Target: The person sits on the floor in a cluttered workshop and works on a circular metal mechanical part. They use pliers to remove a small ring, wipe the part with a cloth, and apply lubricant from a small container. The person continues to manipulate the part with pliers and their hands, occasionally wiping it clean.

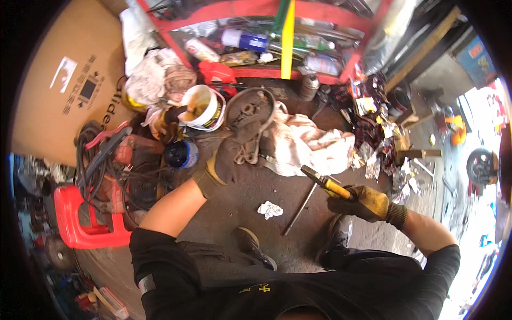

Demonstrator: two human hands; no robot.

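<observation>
My right hand (362,202) in a dark and yellow work glove grips a yellow-handled hammer (333,185), its head pointing up and left. A long metal rod (298,210) lies on the floor beside it. My left hand (221,162), also gloved, reaches forward to the dark fabric and straps (245,144) below a round, dirty metal pan (249,109); its fingers blend into them, so their grip is unclear. A crumpled pale cloth (304,144) lies right of the pan. A white bucket (205,112) and a blue can (181,154) stand to its left.
A red rack (346,69) with bottles and cans is ahead. At left are a large cardboard sheet (53,117), red machine with cables (130,152) and red plastic stool (93,237). Debris (373,133) heaps at right. A crumpled white paper (269,209) lies near my shoes.
</observation>
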